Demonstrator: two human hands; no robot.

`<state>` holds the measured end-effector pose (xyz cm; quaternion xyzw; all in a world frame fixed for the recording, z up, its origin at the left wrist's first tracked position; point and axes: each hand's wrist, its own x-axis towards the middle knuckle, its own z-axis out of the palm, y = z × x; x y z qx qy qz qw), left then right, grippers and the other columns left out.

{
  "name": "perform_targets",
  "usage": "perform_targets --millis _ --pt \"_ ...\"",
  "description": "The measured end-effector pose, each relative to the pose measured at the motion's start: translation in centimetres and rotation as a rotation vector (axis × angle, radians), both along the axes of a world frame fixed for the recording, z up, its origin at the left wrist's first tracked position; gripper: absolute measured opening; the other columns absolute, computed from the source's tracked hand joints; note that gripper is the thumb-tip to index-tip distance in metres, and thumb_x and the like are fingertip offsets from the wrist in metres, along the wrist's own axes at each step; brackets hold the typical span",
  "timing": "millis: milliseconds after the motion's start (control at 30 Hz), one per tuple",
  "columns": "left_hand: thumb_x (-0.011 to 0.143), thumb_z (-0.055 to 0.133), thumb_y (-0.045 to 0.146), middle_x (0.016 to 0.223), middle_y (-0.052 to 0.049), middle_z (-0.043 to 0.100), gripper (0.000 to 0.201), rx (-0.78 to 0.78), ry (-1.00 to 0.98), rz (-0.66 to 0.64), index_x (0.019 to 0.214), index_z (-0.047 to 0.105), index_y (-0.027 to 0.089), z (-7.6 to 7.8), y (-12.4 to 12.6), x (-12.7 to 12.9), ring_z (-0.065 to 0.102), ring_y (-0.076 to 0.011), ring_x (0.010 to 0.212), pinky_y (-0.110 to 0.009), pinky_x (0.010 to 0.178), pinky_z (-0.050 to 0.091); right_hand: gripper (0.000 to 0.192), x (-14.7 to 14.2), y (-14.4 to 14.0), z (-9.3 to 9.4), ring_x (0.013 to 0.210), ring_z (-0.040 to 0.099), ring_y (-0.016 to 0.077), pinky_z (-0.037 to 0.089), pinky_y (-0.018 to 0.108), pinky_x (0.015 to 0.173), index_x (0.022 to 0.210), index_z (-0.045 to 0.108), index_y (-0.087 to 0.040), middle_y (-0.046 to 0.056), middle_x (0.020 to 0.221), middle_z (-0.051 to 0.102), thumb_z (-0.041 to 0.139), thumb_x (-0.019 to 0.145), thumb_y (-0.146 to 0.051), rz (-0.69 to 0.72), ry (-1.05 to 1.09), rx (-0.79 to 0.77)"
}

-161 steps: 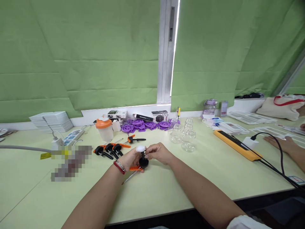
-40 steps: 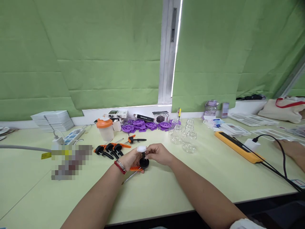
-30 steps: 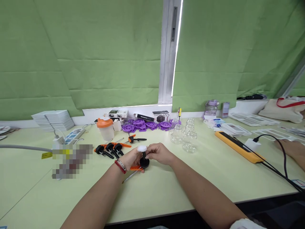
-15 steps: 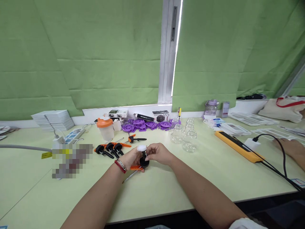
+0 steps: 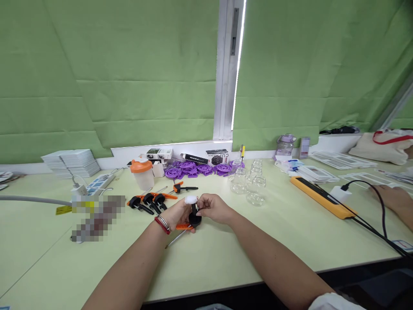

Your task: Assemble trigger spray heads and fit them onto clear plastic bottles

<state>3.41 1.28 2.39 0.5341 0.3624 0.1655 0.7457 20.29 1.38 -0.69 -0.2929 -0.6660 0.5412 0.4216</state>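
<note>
My left hand is wrapped round a black-and-orange part with a round black base, an upright black stem and an orange arm. A white rounded piece sits at the top of the stem. Low on the left, a thin metal rod slants out from under the hand. With its fingers pinched at the stem's right side, my right hand touches the same part; whether it holds something small is hidden. Several similar black-and-orange parts lie just beyond my left hand.
Several clear glass vessels stand right of centre. Purple plastic pieces are heaped at the back, beside an orange-lidded shaker cup. A yellow power strip with cables lies to the right, near another person's hand.
Hardly anything differs. Both hands keep their places on the black-and-orange part, and the whole view has shifted very slightly.
</note>
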Motion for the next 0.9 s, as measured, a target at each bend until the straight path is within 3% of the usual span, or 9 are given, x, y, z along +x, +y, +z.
perform_targets --millis 400,900 --pt "0.072 0.043 0.064 0.069 -0.005 0.058 0.057 -0.016 -0.025 0.016 0.102 0.052 0.017 -0.31 0.17 -0.07 0.056 -0.0189 0.049 -0.029 0.044 0.044 0.035 -0.08 -0.01 -0.08 0.06 0.047 0.0081 0.038 0.023 0.058 0.072 0.049 -0.017 -0.005 0.067 0.05 0.078 0.057 -0.03 0.003 0.003 -0.025" --pt "0.072 0.043 0.067 0.069 -0.005 0.058 0.061 -0.015 -0.023 -0.013 0.105 0.051 0.016 -0.26 0.25 -0.15 0.057 -0.0194 0.048 -0.028 0.041 0.041 0.036 -0.1 -0.06 -0.08 0.056 0.045 0.0075 0.037 0.023 0.055 0.071 0.051 -0.017 -0.006 0.062 0.049 0.079 0.057 -0.033 -0.009 -0.001 -0.029"
